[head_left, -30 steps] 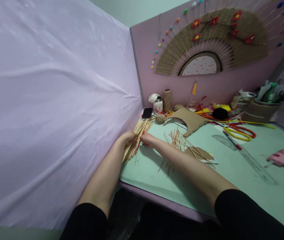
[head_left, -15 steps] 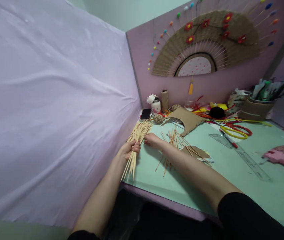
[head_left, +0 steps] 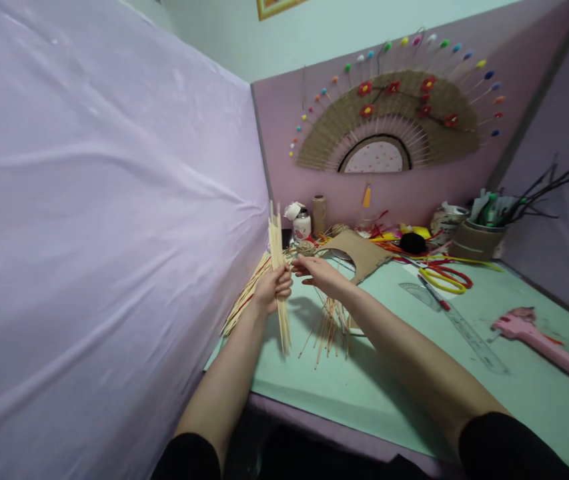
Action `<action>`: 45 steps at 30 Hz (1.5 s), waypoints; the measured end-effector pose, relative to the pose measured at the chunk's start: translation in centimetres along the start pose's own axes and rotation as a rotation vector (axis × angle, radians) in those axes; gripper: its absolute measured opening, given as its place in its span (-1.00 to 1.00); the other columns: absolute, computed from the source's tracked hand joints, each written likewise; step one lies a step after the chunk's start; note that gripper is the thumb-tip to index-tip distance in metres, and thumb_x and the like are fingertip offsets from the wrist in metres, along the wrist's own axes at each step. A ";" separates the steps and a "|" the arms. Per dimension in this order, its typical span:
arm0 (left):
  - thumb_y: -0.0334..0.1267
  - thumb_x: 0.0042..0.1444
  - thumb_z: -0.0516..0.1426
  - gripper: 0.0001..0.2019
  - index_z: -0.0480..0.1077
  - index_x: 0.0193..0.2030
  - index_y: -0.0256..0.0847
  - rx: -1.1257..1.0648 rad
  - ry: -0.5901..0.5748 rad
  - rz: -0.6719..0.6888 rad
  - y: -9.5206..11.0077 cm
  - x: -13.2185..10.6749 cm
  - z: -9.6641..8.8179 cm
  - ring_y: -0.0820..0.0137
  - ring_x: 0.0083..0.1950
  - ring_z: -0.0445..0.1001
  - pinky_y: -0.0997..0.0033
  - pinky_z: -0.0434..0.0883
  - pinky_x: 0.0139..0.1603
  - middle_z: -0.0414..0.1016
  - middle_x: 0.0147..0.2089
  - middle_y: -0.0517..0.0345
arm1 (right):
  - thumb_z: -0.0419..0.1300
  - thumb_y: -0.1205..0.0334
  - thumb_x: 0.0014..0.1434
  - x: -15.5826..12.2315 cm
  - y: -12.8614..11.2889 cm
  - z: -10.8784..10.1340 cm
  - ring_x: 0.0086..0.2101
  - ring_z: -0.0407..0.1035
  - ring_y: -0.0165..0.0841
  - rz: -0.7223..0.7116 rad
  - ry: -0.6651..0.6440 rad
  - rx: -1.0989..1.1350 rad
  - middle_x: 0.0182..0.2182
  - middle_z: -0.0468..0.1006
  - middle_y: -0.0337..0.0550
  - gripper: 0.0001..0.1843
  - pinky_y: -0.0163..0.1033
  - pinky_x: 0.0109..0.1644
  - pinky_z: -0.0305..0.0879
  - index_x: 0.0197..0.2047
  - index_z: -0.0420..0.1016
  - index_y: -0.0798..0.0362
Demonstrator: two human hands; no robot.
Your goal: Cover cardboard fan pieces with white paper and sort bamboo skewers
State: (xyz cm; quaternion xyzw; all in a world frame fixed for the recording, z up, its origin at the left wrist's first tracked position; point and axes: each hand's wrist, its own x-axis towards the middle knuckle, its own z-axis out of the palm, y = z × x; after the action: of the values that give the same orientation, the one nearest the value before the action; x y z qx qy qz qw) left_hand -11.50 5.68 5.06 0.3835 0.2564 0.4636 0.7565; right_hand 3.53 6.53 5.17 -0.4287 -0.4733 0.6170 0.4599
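Note:
My left hand (head_left: 274, 288) is closed around a bundle of thin wooden sticks (head_left: 277, 241), held nearly upright over the left side of the table. Just to its right, my right hand (head_left: 317, 272) has its fingers apart and stretched toward the bundle, with nothing seen in them. Whether its fingertips touch the sticks is hard to make out. Behind my left hand, more pale sticks (head_left: 244, 303) lie in a pile along the cloth wall. A looser heap of brownish sticks (head_left: 331, 327) lies below my right hand, partly hidden by the forearm.
Cut cardboard (head_left: 361, 253), a twine ball (head_left: 306, 247) and a jar (head_left: 301, 225) stand or lie at the back. Scissors (head_left: 444, 280), a clear ruler (head_left: 474, 333) and a pink glue gun (head_left: 539, 340) lie right. A decorated fan (head_left: 444, 103) hangs on the back panel.
My left hand has raised a bundle upright, leaving other sticks on the table. My right hand has opened its fingers beside it. The view has tilted up and turned slightly right.

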 end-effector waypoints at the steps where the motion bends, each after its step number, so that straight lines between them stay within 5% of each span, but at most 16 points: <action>1: -0.25 0.30 0.01 -0.81 0.22 -0.35 -0.23 0.039 0.017 0.124 0.5 0.2 0.4 0.68 -0.71 -0.18 0.72 -0.15 -0.73 -0.09 -0.60 0.42 | 0.12 -0.01 0.21 -0.4 -0.4 -0.5 -0.30 0.40 -0.44 -0.035 0.021 -0.042 -0.25 0.58 -0.10 -0.68 -0.39 -0.32 0.25 -0.25 0.52 0.07; 4: -0.14 0.24 0.09 -0.76 0.18 -0.38 -0.18 0.147 0.112 0.445 1.6 0.5 1.4 0.66 -0.69 -0.09 0.67 -0.08 -0.68 -0.05 -0.61 0.41 | 0.18 0.01 0.17 -1.6 -1.2 -1.5 -0.26 0.42 -0.41 -0.121 0.017 -0.119 -0.22 0.59 -0.06 -0.69 -0.39 -0.31 0.26 -0.23 0.54 0.08; 7: -0.07 0.19 0.14 -0.70 0.16 -0.40 -0.16 0.281 0.226 0.549 0.1 0.5 0.9 0.62 -0.64 0.03 0.62 0.09 -0.59 0.03 -0.61 0.39 | 0.21 0.04 0.14 -2.2 -1.2 -1.5 -0.29 0.43 -0.43 -0.167 0.004 -0.145 -0.25 0.60 -0.08 -0.72 -0.40 -0.32 0.26 -0.23 0.53 0.09; 11: -0.13 0.15 0.17 -0.71 0.19 -0.46 -0.19 0.593 0.319 0.435 -4.8 0.7 -1.9 0.56 -0.53 0.22 0.57 0.24 -0.41 0.21 -0.60 0.33 | 0.22 0.14 0.11 -2.2 -0.3 -1.2 -0.34 0.43 -0.44 -0.135 0.004 -0.150 -0.27 0.61 -0.10 -0.79 -0.40 -0.35 0.25 -0.23 0.51 0.08; 15: -0.11 0.13 0.17 -0.73 0.18 -0.40 -0.17 0.575 0.329 0.276 -7.8 0.9 -3.6 0.57 -0.61 0.14 0.56 0.14 -0.55 0.17 -0.63 0.38 | 0.21 0.25 0.08 -1.7 0.5 -1.1 -0.33 0.44 -0.43 -0.132 0.018 -0.181 -0.29 0.60 -0.12 -0.84 -0.39 -0.33 0.27 -0.24 0.51 0.08; 20: 0.12 0.04 0.19 -0.55 0.08 -0.46 -0.15 0.345 0.187 0.151 -7.2 1.0 -2.5 0.63 -0.71 -0.12 0.59 -0.15 -0.68 -0.04 -0.69 0.47 | 0.22 0.30 0.08 -1.4 0.6 -0.9 -0.26 0.42 -0.41 -0.188 0.015 -0.229 -0.18 0.57 -0.10 -0.77 -0.35 -0.29 0.32 -0.14 0.47 0.10; 30: 0.15 -0.10 0.28 -0.50 0.16 -0.49 -0.20 0.230 0.098 0.099 -6.9 0.4 -3.0 0.67 -0.70 -0.16 0.62 -0.21 -0.70 -0.10 -0.69 0.47 | 0.27 0.24 0.05 -0.8 1.4 -1.1 -0.22 0.43 -0.37 -0.408 0.022 -0.373 -0.25 0.59 -0.11 -0.75 -0.21 -0.03 0.31 -0.18 0.51 0.12; 39: 0.16 0.06 0.16 -0.53 0.38 -0.21 -0.29 0.253 -0.110 -0.042 -7.2 -0.5 -2.9 0.64 -0.67 -0.18 0.62 -0.19 -0.68 0.00 -0.65 0.42 | 0.27 0.02 -0.02 -1.4 1.5 -0.9 -0.40 0.35 -0.38 -0.434 0.026 -0.374 -0.46 0.50 -0.22 -0.69 -0.27 -0.28 0.29 -0.36 0.46 0.12; 45: 0.13 0.09 0.14 -0.56 0.37 -0.17 -0.26 0.229 -0.155 -0.083 -7.3 -0.6 -3.0 0.61 -0.67 -0.25 0.60 -0.22 -0.68 0.00 -0.67 0.42 | 0.27 0.01 -0.05 -1.9 1.9 -0.3 -0.45 0.29 -0.41 -0.318 0.034 -0.192 -0.51 0.42 -0.28 -0.70 -0.33 -0.45 0.29 -0.43 0.41 0.09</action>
State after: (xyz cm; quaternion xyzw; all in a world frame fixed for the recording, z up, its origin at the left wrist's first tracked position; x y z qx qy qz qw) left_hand -10.27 4.18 -2.58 0.4911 0.2643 0.3685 0.7437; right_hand 3.88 4.53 3.43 -0.4009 -0.5838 0.4813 0.5166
